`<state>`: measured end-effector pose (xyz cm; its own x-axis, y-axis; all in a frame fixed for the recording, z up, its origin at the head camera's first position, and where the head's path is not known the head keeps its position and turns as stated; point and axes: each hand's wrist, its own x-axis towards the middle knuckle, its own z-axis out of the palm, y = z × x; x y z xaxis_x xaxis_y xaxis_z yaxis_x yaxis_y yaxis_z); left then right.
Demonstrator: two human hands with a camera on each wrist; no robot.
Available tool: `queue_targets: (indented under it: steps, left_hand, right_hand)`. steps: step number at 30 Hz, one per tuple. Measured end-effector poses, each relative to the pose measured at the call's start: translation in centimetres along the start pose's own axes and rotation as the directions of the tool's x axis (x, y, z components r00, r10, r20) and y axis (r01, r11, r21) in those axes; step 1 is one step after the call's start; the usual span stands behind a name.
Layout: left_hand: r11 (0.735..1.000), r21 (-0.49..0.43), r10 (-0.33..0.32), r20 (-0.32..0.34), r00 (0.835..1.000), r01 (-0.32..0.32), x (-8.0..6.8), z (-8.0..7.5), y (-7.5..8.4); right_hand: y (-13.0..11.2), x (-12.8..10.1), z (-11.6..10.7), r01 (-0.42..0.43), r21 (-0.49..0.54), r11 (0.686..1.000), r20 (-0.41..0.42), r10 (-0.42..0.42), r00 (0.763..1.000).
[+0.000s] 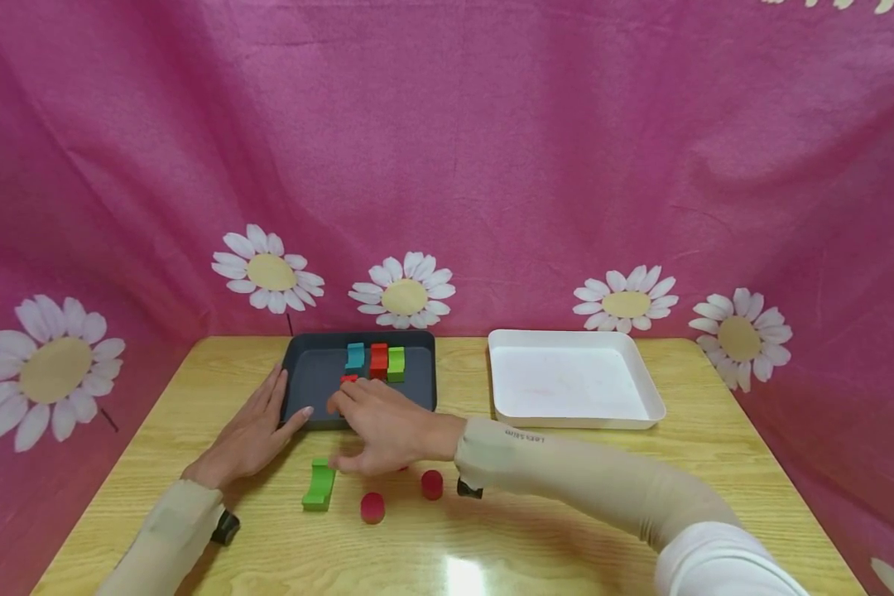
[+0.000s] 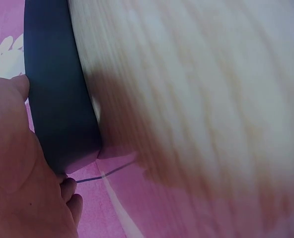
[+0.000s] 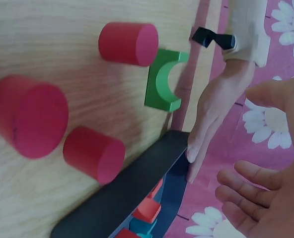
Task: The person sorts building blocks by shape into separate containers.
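Head view: high, facing forward and down over the wooden table (image 1: 641, 497). Left wrist view: pressed close beside the dark tray (image 2: 57, 99), blurred. Right wrist view: low under the palm, facing across the table. All three views share the tray (image 3: 132, 188).

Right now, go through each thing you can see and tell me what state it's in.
Dark tray: holds blocks at its far side.
White tray: nothing in it.
Left hand: flat on the table, fingers straight, thumb against the dark tray.
Right hand: fingers relaxed, holding nothing, over the dark tray's near edge.
Green arch block: lying on the table.
Red cylinders: three, lying on the table.
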<state>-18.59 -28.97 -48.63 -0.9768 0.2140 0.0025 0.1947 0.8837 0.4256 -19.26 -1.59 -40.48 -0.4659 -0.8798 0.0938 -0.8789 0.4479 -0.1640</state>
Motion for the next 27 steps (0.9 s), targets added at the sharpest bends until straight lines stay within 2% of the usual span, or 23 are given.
queue_targets:
  steps: [8, 17, 23, 27]
  left_hand:
    - [1.000, 0.011, -0.003, 0.003, 1.000, 0.003, 0.2, 0.0, 0.2]
    - [1.000, 0.016, -0.012, 0.007, 1.000, 0.012, 0.1, 0.0, 0.1]
    - [1.000, 0.013, -0.012, 0.007, 1.000, 0.012, 0.0, 0.1, 0.1]
    - [1.000, 0.007, -0.012, 0.009, 1.000, 0.012, 0.0, 0.0, 0.2]
  right_hand:
    - [-1.2, 0.0, 0.9, -0.012, 0.063, 0.998, 0.071, 0.007, 0.997]
    - [-2.1, 0.6, 2.3, 0.030, 0.015, 0.999, 0.101, -0.031, 0.994]
    - [-2.8, 0.9, 2.9, 0.024, 0.008, 1.000, 0.133, -0.024, 0.991]
    - [-3.0, 1.0, 3.3, 0.029, -0.042, 0.999, 0.135, -0.023, 0.991]
